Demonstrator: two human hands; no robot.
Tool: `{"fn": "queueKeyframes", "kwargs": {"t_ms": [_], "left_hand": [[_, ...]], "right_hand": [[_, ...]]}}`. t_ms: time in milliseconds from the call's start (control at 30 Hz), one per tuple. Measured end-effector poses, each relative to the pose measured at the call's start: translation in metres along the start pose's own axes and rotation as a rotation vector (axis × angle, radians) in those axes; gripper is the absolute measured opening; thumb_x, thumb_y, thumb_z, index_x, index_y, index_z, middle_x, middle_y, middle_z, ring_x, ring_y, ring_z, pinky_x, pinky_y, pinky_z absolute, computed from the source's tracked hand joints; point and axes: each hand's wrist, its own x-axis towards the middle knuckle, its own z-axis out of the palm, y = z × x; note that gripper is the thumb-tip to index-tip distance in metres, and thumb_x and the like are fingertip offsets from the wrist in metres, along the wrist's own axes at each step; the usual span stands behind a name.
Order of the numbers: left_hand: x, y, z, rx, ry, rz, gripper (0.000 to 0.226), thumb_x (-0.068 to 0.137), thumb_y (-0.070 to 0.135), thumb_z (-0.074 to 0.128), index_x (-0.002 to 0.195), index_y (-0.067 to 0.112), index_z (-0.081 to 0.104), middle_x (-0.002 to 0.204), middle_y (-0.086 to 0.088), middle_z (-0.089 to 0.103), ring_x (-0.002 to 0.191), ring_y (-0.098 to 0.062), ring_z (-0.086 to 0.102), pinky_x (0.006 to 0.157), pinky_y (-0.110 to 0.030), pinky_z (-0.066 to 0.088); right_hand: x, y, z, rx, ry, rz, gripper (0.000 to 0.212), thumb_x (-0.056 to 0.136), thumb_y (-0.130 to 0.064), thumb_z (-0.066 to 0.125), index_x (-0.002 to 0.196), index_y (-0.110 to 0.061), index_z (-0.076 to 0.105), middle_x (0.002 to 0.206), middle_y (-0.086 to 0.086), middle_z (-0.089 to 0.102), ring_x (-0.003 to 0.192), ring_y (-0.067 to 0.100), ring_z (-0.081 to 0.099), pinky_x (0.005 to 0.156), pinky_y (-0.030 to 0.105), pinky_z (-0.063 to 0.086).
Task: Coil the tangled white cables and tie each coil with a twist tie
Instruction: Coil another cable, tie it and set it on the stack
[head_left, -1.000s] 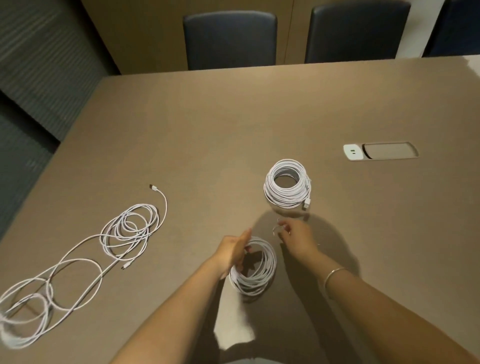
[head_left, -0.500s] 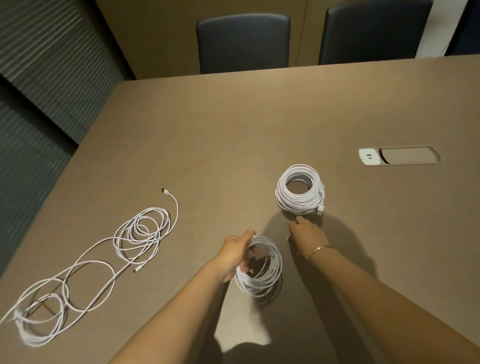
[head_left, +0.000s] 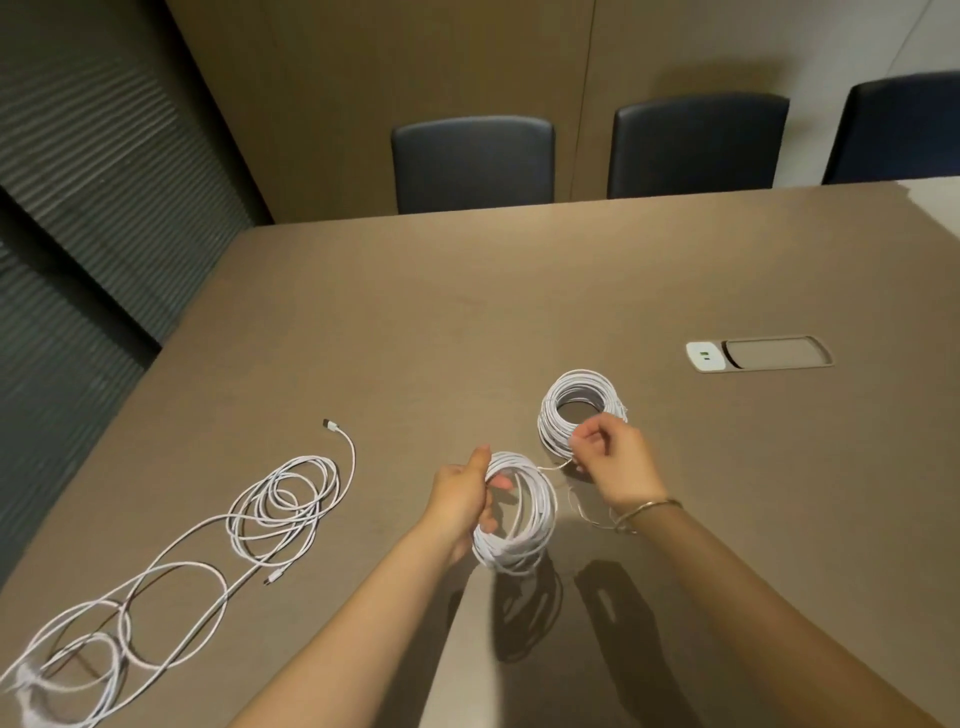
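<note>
- Left hand grips a white cable coil, fingers curled through its ring; I read the coil as held up off the table, shadow below it.
- Right hand pinches a thin twist tie that runs toward the held coil. Fingers curled; fingertips face away from me, so I can't see the exact pinch.
- A thin loop of wire hangs under the right wrist, near a bracelet. Can't tell if it is more tie or cable.
- 2nd coil lies flat on the table just past the right hand; its near edge is hidden behind the knuckles. I can't tell if it is tied.
- Loose tangled cable sprawls on the left side of the table, plug end pointing away; its lower-left loops are cut off by the frame and blurred.
- Surface: matte brown tabletop with a recessed power hatch at far right.
- Room: 3 dark chairs at the far edge, the rightmost cropped; tan panel wall behind, dark ribbed wall on the left.
</note>
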Motion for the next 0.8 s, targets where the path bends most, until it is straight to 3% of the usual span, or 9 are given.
{"fn": "queueKeyframes", "kwargs": {"t_ms": [100,200,267,333,433,500,600,667,800], "left_hand": [[-0.009,0.022,0.003,-0.085,0.074,0.075,0.050,0.102,0.040,0.047,0.072,0.001,0.056,0.042,-0.004,0.029,0.027,-0.015,0.025,0.034,-0.018,0.027],[-0.025,0.047,0.006,-0.124,0.067,0.169,0.050,0.100,0.042,0.049,0.071,0.003,0.056,0.039,0.000,0.030,0.031,-0.014,0.026,0.036,-0.019,0.027],[-0.037,0.056,0.008,-0.119,0.047,0.239,0.052,0.100,0.041,0.050,0.065,0.004,0.056,0.040,-0.002,0.028,0.032,-0.015,0.026,0.037,-0.019,0.027],[-0.049,0.063,0.006,-0.101,0.036,0.315,0.054,0.100,0.040,0.050,0.057,0.007,0.057,0.040,-0.003,0.029,0.033,-0.015,0.027,0.040,-0.019,0.029],[-0.063,0.073,-0.001,0.022,0.085,0.426,0.062,0.100,0.040,0.051,0.043,0.016,0.051,0.039,-0.004,0.031,0.031,-0.016,0.032,0.045,-0.025,0.031],[-0.074,0.080,-0.007,0.091,0.113,0.516,0.058,0.100,0.040,0.050,0.048,0.015,0.045,0.040,-0.001,0.032,0.033,-0.015,0.032,0.045,-0.027,0.028],[-0.092,0.089,-0.011,0.202,0.145,0.684,0.044,0.100,0.039,0.050,0.063,0.016,0.057,0.038,0.008,0.038,0.042,-0.011,0.037,0.045,-0.027,0.029],[-0.103,0.097,-0.013,0.196,0.164,0.748,0.033,0.099,0.037,0.053,0.075,0.017,0.063,0.041,0.012,0.045,0.046,-0.007,0.040,0.048,-0.025,0.031],[-0.123,0.110,-0.018,0.126,0.165,0.833,0.024,0.098,0.025,0.057,0.079,0.017,0.068,0.051,0.019,0.055,0.047,0.001,0.046,0.051,-0.021,0.034]], "right_hand": [[-0.013,-0.037,0.010,0.008,0.060,-0.108,0.018,0.081,-0.012,0.068,0.070,-0.022,0.058,0.060,-0.005,0.055,0.058,0.015,0.053,0.070,0.041,0.054],[-0.032,-0.076,0.020,-0.018,0.077,-0.209,0.023,0.082,-0.010,0.069,0.071,-0.025,0.056,0.065,-0.001,0.060,0.062,0.018,0.057,0.066,0.030,0.050],[-0.043,-0.093,0.027,0.028,0.074,-0.221,0.022,0.083,-0.005,0.066,0.073,-0.022,0.057,0.067,0.001,0.065,0.061,0.011,0.062,0.063,0.023,0.048],[-0.052,-0.107,0.030,0.147,0.075,-0.217,0.019,0.083,-0.002,0.063,0.074,-0.018,0.058,0.065,0.003,0.069,0.062,0.009,0.068,0.067,0.025,0.053],[-0.062,-0.121,0.030,0.297,0.101,-0.225,0.014,0.084,0.000,0.063,0.076,-0.013,0.060,0.062,0.008,0.069,0.064,0.018,0.070,0.069,0.030,0.054],[-0.069,-0.131,0.028,0.405,0.100,-0.251,0.015,0.084,0.002,0.064,0.077,-0.010,0.060,0.064,0.008,0.068,0.065,0.020,0.069,0.067,0.028,0.053],[-0.077,-0.146,0.027,0.543,0.121,-0.293,0.018,0.084,0.007,0.065,0.076,-0.008,0.060,0.071,0.003,0.064,0.065,0.009,0.062,0.066,0.020,0.049],[-0.081,-0.157,0.025,0.623,0.132,-0.320,0.018,0.083,0.009,0.064,0.077,-0.007,0.060,0.074,0.003,0.063,0.066,0.004,0.059,0.067,0.016,0.048],[-0.093,-0.175,0.018,0.665,0.109,-0.388,0.015,0.083,0.008,0.066,0.079,-0.006,0.062,0.075,-0.001,0.065,0.071,0.005,0.061,0.070,0.016,0.049]]}}
